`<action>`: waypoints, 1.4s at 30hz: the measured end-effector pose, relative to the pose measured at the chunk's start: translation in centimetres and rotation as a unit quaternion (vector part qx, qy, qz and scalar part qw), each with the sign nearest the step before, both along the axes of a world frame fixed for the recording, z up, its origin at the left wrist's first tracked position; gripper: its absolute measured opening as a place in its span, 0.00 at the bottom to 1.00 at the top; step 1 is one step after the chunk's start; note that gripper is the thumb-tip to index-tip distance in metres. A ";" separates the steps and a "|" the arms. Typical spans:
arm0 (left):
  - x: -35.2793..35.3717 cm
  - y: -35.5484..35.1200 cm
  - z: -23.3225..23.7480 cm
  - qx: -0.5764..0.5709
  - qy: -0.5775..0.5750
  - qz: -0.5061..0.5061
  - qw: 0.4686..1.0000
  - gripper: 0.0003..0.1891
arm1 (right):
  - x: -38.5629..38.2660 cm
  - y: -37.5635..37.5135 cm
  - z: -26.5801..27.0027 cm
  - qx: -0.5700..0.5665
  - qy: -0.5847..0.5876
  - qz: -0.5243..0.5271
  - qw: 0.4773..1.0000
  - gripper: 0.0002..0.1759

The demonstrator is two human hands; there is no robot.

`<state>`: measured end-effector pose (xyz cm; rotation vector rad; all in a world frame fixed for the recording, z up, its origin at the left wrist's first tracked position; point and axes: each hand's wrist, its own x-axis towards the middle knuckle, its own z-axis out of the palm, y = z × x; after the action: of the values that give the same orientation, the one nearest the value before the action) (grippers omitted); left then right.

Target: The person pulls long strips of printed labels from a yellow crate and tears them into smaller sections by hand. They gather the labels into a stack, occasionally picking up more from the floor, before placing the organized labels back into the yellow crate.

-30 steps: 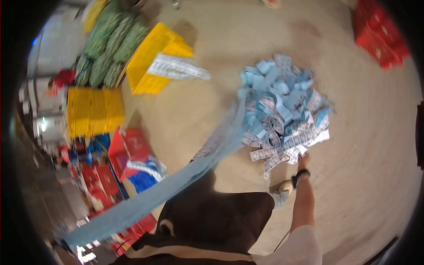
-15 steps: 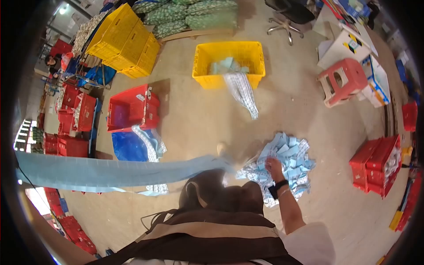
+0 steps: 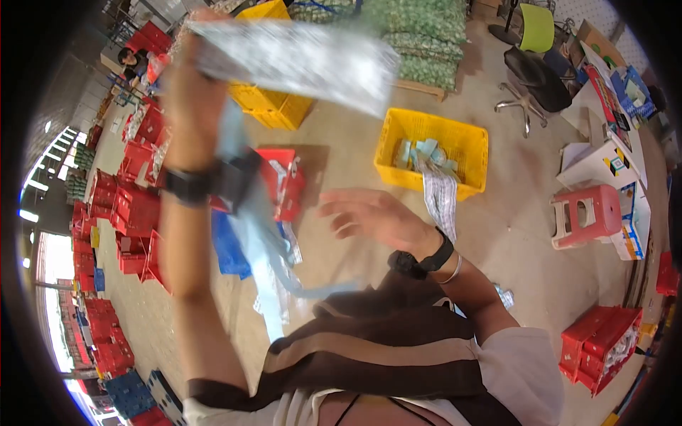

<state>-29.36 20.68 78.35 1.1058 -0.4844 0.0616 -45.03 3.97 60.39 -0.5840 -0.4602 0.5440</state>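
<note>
My left hand [image 3: 188,92] is raised at the upper left, smeared by motion, with its fingers closed on a long strip of cloth. One printed grey-white stretch of the strip [image 3: 305,64] swings out to the right, blurred. A pale blue length [image 3: 252,234] trails down beneath my wrist toward the floor. In front of my body, my right hand [image 3: 376,220] is open, its fingers apart and holding nothing. A cloth pile [image 3: 504,297] shows only partly behind my right forearm.
A yellow crate [image 3: 433,153] holds blue cloth pieces, with a patterned strip [image 3: 440,202] hanging over its front. A red crate [image 3: 284,184] stands beyond my left arm. To the right are a pink stool [image 3: 586,216] and stacked red crates [image 3: 600,348]. A person [image 3: 135,64] is far back left.
My left hand has come up into view, lifting the strip that was stretched across the left side. My right hand has left the cloth pile and moved up and left. The view has shifted.
</note>
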 end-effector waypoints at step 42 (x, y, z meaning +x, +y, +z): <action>1.7 -30.2 -21.1 0.220 0.193 -0.537 0.791 0.16 | 4.1 -18.0 -3.9 -0.336 0.260 -0.789 0.444 0.06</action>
<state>-27.64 -9.54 57.27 1.1033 -0.7117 -1.3221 -40.91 -14.06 56.54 -1.2519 1.0456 -1.0397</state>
